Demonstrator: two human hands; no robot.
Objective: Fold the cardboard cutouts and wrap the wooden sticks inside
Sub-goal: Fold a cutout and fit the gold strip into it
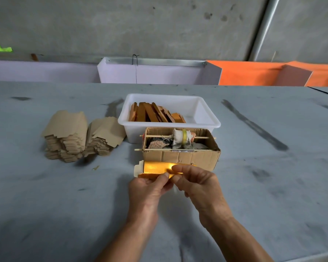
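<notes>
A gold-faced cardboard cutout [153, 167], partly folded lengthwise, is held just above the table in front of a brown cardboard box [187, 157]. My left hand [150, 188] pinches its near edge from below. My right hand [199, 184] grips its right part, fingers curled over the top. No wooden stick shows inside the fold. Two stacks of flat brown cutouts [78, 135] lie at the left. Several finished gold wraps [153, 115] stand in a white plastic tub [206, 121].
The cardboard box holds cloth bundles and a tape roll threaded on a thin wooden skewer [178, 137]; a second skewer lies across its front. The grey table [64, 205] runs wide on both sides. Purple and orange bins line the back wall.
</notes>
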